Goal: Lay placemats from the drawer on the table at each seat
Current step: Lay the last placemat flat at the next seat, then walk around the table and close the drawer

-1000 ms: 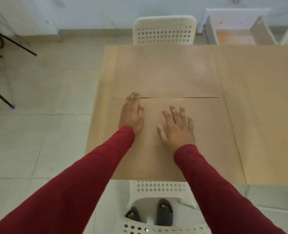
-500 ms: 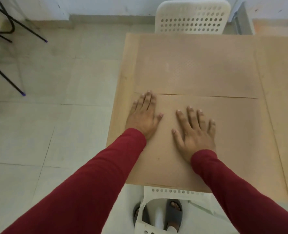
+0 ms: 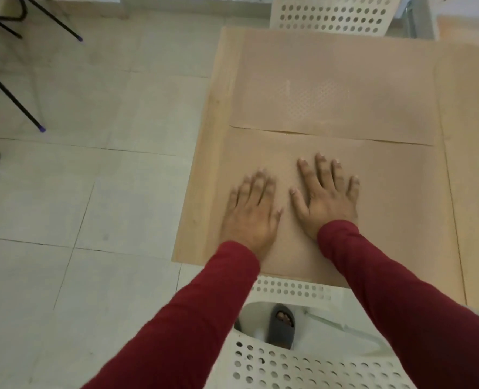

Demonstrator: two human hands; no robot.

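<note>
Two tan placemats lie on the light wooden table [image 3: 204,153]. The near placemat [image 3: 386,206] covers the seat in front of me; the far placemat [image 3: 339,88] lies beyond it, their edges meeting across the middle. My left hand [image 3: 251,213] rests flat on the near mat's left part, fingers straight. Beside it, my right hand [image 3: 326,196] presses flat on the same mat with fingers spread. Both sleeves are dark red.
A white perforated chair [image 3: 302,357] stands under me at the near table edge, my sandalled foot [image 3: 281,325] visible through it. Another white chair [image 3: 333,15] faces the far edge. Black metal legs [image 3: 11,94] stand on the tiled floor at left.
Both hands slid back toward me over the near mat, the left one more. My head tilted down and left, so the table shifted right in view.
</note>
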